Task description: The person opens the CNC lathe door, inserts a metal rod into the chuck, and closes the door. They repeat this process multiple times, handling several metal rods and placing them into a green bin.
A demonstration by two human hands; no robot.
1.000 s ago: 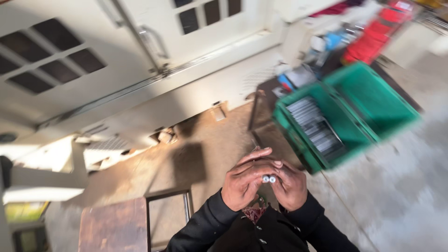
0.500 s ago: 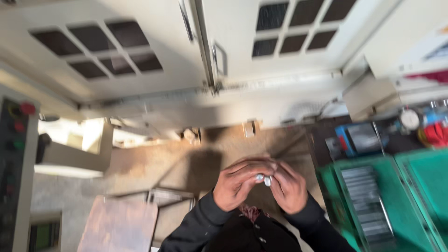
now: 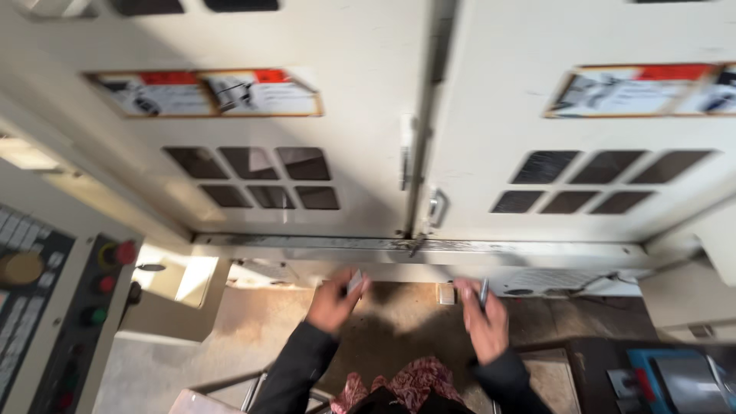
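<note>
My left hand (image 3: 331, 305) is raised in front of a cream machine, its fingers closed on a small pale piece (image 3: 354, 285) that is too blurred to identify. A short way to the right, my right hand (image 3: 484, 322) grips a thin dark pen-like stick (image 3: 484, 291) that points upward. The hands are apart, both just below the bottom rail (image 3: 414, 247) of the machine's two doors. I wear black sleeves, and a red patterned cloth (image 3: 410, 379) shows at my chest.
Two cream sliding doors with grid windows (image 3: 253, 176) meet at a central seam with a metal handle (image 3: 437, 207). A control panel with red and green buttons (image 3: 100, 295) stands at the left. A blue box (image 3: 675, 379) lies at the lower right on a brown floor (image 3: 253, 322).
My hands were together around a small object and have now separated, each holding a part. The view has swung up from the green crate and floor to the machine doors.
</note>
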